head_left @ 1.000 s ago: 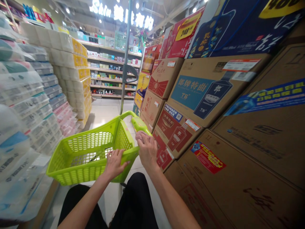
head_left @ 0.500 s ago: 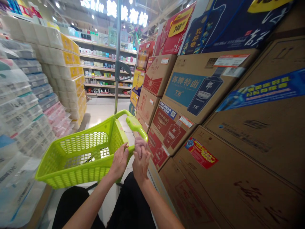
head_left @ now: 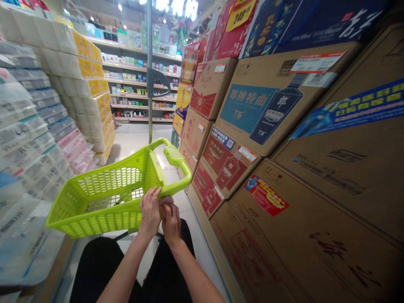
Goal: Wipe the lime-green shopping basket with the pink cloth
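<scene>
A lime-green shopping cart (head_left: 104, 216) with a perforated basket stands crosswise in front of my knees. My left hand (head_left: 150, 212) is closed over the near rim of the basket, close to its handle end. Just right of it, my right hand (head_left: 171, 219) holds a bunched pinkish-grey cloth (head_left: 166, 200) against the side of the cart, below the handle (head_left: 176, 162). Most of the cloth is hidden under the fingers. The two hands nearly touch each other.
Stacked cardboard cartons (head_left: 249, 105) line the right side on a low platform. On the left are packs of tissue paper (head_left: 78, 80) and plastic-wrapped packs (head_left: 38, 139). A metal pole (head_left: 149, 84) rises beyond the cart, and stocked shelves (head_left: 139, 80) stand at the back.
My right hand and the cloth have moved left and down, from the handle's corner along the cart's side toward my left hand. My left hand has shifted slightly left.
</scene>
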`<control>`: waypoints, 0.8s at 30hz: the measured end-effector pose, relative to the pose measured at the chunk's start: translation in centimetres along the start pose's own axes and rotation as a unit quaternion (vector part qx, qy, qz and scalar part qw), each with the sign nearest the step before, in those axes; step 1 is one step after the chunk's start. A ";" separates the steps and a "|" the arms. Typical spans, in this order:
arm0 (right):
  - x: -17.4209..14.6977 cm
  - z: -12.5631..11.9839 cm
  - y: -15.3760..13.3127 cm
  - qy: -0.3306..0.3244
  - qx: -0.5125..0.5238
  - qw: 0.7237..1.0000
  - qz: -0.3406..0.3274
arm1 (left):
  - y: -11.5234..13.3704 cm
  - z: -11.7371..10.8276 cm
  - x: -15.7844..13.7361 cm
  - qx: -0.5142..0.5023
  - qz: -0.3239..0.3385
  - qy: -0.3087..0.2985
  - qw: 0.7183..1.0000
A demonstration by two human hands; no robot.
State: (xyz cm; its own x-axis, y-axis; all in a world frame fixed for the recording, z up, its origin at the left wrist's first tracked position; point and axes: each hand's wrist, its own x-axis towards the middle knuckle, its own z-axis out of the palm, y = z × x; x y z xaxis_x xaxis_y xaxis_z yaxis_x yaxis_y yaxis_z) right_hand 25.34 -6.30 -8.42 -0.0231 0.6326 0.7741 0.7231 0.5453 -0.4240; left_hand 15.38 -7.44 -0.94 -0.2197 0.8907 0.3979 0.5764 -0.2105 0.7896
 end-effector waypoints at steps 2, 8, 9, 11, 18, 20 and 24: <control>0.4 -0.3 -0.5 -0.001 0.025 0.999 0.021 | -0.7 0.0 -0.6 0.006 0.009 0.003 1.000; 3.2 -0.2 -1.1 0.064 0.034 0.997 0.041 | -1.8 -0.6 -0.3 -0.006 0.027 -0.030 0.999; 2.5 0.4 -1.0 0.051 0.036 0.997 0.039 | -2.0 -0.7 -0.1 -0.007 0.029 -0.037 0.999; 0.6 1.5 -0.7 0.003 0.051 0.998 0.031 | -2.4 -1.0 0.4 -0.005 0.042 -0.052 0.998; 2.7 1.8 -0.3 0.039 0.075 0.994 0.074 | -3.2 -1.4 2.1 0.021 0.058 -0.073 0.995; 3.7 2.0 -0.2 0.039 0.066 0.994 0.071 | -3.2 -1.2 2.6 0.022 0.053 -0.068 0.996; 2.7 3.0 0.3 -0.049 0.054 0.995 0.067 | -3.4 -0.9 3.8 0.012 0.058 -0.060 0.996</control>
State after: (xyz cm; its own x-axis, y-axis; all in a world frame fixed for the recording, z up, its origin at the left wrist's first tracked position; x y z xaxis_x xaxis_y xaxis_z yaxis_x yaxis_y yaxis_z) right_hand 23.43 -2.82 -7.86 -0.0029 0.7517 0.6595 0.6463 0.5047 -0.5724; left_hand 11.88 -3.71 -1.70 -0.0551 0.9031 0.4259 0.6117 -0.3066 0.7292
